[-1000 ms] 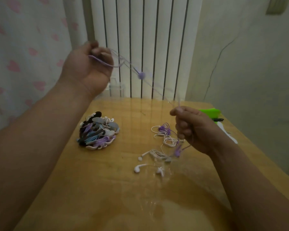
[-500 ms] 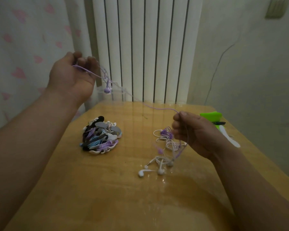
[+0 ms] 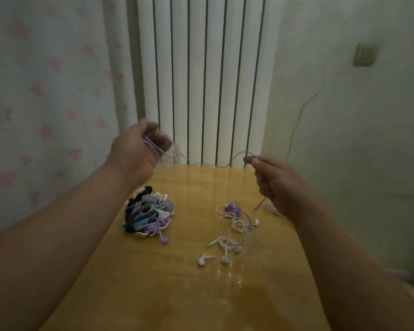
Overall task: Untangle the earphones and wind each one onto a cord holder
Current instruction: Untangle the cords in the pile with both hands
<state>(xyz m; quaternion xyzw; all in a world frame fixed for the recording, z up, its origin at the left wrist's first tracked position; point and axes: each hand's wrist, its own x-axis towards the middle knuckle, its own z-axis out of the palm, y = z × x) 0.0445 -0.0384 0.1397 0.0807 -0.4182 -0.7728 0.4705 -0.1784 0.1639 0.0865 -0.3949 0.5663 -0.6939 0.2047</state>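
A thin purple earphone cord (image 3: 234, 156) stretches in the air between my two hands, above the far end of the wooden table (image 3: 182, 283). My left hand (image 3: 136, 151) grips a bunch of its loops at the upper left. My right hand (image 3: 276, 182) pinches the cord between thumb and forefinger, and the cord's end hangs out below the fist. Under my right hand a tangle of white and purple earphones (image 3: 234, 220) lies on the table. A pile of earphones wound on cord holders (image 3: 148, 215) sits to the left.
A white ribbed radiator (image 3: 206, 80) stands behind the table's far edge. A curtain with pink hearts (image 3: 46, 91) hangs on the left. A thin wire (image 3: 296, 125) runs down the right wall. A pale object (image 3: 271, 208) peeks out beneath my right hand.
My left hand came down and toward the middle with the purple loops. My right hand rose and shifted right, so the cord hangs slack between them. The view tilted up.
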